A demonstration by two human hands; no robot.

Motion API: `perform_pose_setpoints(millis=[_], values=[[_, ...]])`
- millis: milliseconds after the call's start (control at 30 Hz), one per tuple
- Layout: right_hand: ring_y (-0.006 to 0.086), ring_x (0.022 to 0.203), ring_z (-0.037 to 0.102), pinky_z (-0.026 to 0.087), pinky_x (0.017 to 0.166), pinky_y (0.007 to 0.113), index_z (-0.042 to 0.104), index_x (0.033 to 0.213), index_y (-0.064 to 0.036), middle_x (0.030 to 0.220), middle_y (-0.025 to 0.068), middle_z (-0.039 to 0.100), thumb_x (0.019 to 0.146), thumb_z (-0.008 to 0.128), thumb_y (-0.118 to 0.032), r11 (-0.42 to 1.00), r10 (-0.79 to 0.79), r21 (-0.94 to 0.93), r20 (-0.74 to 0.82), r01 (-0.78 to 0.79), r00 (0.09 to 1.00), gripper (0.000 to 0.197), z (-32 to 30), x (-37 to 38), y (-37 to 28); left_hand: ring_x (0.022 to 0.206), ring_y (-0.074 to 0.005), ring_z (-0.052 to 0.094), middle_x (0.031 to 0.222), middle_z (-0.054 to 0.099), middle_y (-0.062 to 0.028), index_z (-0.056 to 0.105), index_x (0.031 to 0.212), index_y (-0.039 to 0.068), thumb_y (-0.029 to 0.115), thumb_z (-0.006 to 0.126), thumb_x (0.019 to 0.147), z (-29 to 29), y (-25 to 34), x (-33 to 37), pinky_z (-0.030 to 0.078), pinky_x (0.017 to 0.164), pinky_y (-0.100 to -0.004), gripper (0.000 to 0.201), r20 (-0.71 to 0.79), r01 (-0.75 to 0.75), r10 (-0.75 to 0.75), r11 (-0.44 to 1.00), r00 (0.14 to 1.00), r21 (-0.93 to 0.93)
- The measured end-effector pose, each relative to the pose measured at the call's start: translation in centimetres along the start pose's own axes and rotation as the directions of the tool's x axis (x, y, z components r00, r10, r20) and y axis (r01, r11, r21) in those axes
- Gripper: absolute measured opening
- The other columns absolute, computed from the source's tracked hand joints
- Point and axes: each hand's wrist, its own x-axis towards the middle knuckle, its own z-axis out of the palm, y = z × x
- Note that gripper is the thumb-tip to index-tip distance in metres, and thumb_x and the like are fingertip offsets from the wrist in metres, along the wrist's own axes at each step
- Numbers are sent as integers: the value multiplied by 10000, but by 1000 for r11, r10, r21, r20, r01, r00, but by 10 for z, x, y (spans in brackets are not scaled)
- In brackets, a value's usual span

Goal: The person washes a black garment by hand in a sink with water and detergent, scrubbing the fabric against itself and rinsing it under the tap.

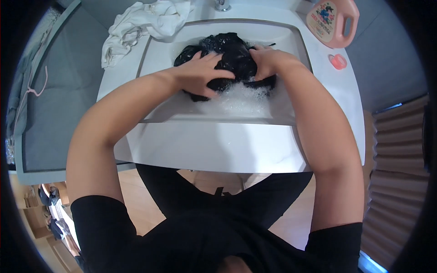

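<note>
A bunched, wet black cloth (234,52), perhaps a garment, lies in the white sink basin (182,116) among water and white suds (243,100). My left hand (200,75) rests across the cloth's left side, fingers and thumb spread apart. On the opposite side, my right hand (268,61) curls against the bundle, its thumb nearer to me and its fingers partly hidden by the cloth. Both hands touch the cloth inside the basin.
White cloths (141,29) lie heaped on the counter at the back left. At the back right stand a pink detergent jug (334,22) and a small pink cap (337,61). A metal faucet (222,5) shows behind the basin. A pleated curtain (396,177) hangs at right.
</note>
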Motion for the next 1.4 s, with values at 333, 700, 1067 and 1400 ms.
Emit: perform_pose_setpoints(millis=[333, 700, 1067, 1400], values=[[394, 1423, 455, 458, 1126, 481, 478, 1449, -35, 1548, 224, 443, 743, 847, -322, 988, 148, -14, -169, -153, 974, 847, 6, 8, -5, 930, -377, 717, 907, 752, -157, 788, 950, 108, 328, 791, 751, 16, -24, 90, 577, 820, -486, 297, -111, 271, -248, 912, 962, 308], [306, 1286, 619, 538, 1036, 446, 731, 1235, -175, 1347, 101, 677, 885, 631, -112, 967, 234, -30, -302, -254, 924, 369, 2, 5, 14, 1192, -368, 630, 1272, 657, -133, 571, 1448, 218, 113, 613, 879, -39, 36, 40, 534, 961, -475, 580, 132, 354, -357, 934, 925, 46], [347, 1300, 582, 503, 1054, 456, 615, 1355, -117, 1434, 120, 597, 745, 792, -270, 998, 2, 56, -8, -1, 1000, 653, 2, 12, 14, 1392, -398, 429, 1347, 556, -198, 637, 1322, 147, -4, 651, 746, -45, 31, -81, 362, 1115, -518, 595, 103, 61, -44, 984, 994, -165], [364, 1534, 317, 398, 1192, 471, 289, 1630, -169, 1734, 125, 147, 687, 866, -320, 999, -11, 38, 8, 11, 1000, 1115, 2, 3, -4, 1528, -517, 227, 1612, 240, -375, 330, 1609, 413, 341, 925, 691, -7, 11, 0, 327, 1137, -675, 1097, 3, 65, -65, 997, 998, -37]])
